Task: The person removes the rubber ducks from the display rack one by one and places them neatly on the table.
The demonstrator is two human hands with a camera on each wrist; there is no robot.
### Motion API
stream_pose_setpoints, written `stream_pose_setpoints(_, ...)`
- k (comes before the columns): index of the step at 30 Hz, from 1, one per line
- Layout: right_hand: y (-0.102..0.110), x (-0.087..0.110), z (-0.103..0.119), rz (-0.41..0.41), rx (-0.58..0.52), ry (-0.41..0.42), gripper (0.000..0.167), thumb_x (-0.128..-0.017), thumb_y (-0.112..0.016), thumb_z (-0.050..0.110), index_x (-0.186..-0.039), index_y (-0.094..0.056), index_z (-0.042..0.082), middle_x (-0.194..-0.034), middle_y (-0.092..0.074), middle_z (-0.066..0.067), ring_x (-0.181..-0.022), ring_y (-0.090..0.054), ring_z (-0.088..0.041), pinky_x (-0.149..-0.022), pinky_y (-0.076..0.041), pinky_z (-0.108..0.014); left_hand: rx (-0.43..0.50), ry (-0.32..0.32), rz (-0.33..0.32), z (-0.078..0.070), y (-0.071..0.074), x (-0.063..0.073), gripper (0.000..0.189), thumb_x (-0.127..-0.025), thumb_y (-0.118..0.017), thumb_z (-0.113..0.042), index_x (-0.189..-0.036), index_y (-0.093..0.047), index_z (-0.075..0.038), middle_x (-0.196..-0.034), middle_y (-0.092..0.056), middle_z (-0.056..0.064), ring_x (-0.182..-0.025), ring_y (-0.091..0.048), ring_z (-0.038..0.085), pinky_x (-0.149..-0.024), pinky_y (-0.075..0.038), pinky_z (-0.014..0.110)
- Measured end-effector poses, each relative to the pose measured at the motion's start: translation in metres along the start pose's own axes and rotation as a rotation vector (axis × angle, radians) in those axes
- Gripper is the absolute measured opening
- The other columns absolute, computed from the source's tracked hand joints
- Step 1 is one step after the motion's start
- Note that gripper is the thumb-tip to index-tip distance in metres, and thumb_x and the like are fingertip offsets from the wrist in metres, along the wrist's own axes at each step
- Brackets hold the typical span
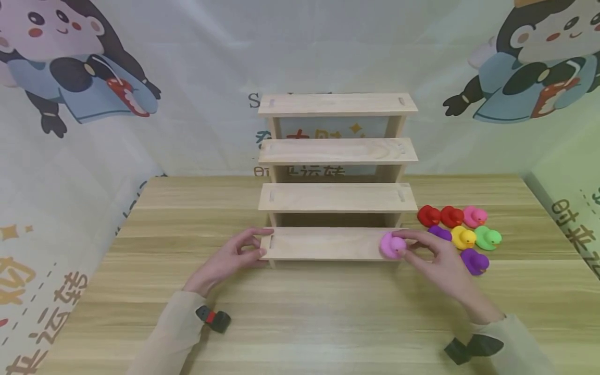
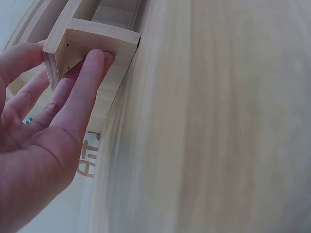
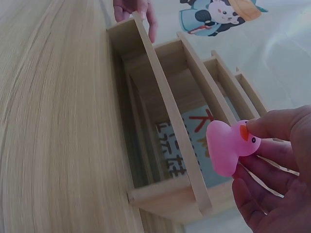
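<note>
A pink rubber duck point(image 1: 391, 246) is at the right end of the lowest board point(image 1: 323, 244) of a stepped wooden shelf. My right hand point(image 1: 438, 260) pinches it between thumb and fingers. In the right wrist view the pink duck point(image 3: 228, 145) hangs by its head from the fingertips and overlaps the upper edge of the lowest board. My left hand point(image 1: 234, 260) grips the left end of that same board. The left wrist view shows the fingers of the left hand point(image 2: 53, 116) around the end of the board, with some fingertips under it against the upright point(image 2: 102, 41).
Several rubber ducks stand on the table point(image 1: 300, 323) right of the shelf: red point(image 1: 452, 215), pink point(image 1: 475, 216), yellow point(image 1: 463, 237), green point(image 1: 488, 238) and purple point(image 1: 475, 261). Three higher boards rise behind the lowest one, near a printed backdrop point(image 1: 211, 78).
</note>
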State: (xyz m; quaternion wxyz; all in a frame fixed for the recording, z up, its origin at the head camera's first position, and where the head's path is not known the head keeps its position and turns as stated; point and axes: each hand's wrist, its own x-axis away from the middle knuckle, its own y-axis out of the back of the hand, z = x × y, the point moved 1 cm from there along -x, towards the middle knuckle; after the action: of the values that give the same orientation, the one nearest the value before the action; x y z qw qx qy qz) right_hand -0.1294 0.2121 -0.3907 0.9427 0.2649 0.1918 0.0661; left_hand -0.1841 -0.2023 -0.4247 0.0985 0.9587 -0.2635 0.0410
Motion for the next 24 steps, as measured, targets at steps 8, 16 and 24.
stream_pose_setpoints(8, 0.024, 0.009, -0.007, -0.024, 0.08, -0.003, 0.035, -0.086, -0.069, -0.001, -0.12, -0.067, 0.005, -0.117, -0.066, -0.008, -0.097, -0.057, -0.002, -0.069, -0.051, -0.019, 0.011, -0.001, 0.015, -0.001, 0.0, -0.002, 0.047, -0.095, -0.055, 0.001, -0.14, -0.044, -0.001, -0.106, -0.046, 0.022, -0.097, -0.062, 0.034, -0.088, -0.053, 0.04)
stream_pose_setpoints(16, 0.051, 0.02, -0.016, -0.047, 0.065, -0.042, 0.033, -0.086, -0.068, -0.003, -0.119, -0.066, 0.003, -0.102, -0.065, 0.008, -0.065, -0.055, -0.013, -0.048, -0.044, -0.022, -0.035, -0.011, 0.002, -0.002, 0.001, -0.002, 0.046, -0.095, -0.057, -0.002, -0.139, -0.046, -0.003, -0.106, -0.049, 0.021, -0.095, -0.062, 0.032, -0.087, -0.054, 0.038)
stream_pose_setpoints(24, 0.076, 0.034, -0.035, -0.096, 0.186, -0.058, 0.032, -0.086, -0.071, 0.001, -0.117, -0.068, 0.005, -0.112, -0.062, 0.021, -0.092, -0.056, 0.006, -0.069, -0.047, -0.012, -0.07, 0.012, -0.006, -0.008, 0.0, 0.0, 0.046, -0.095, -0.061, -0.009, -0.139, -0.048, -0.009, -0.11, -0.048, 0.02, -0.098, -0.059, 0.032, -0.087, -0.054, 0.039)
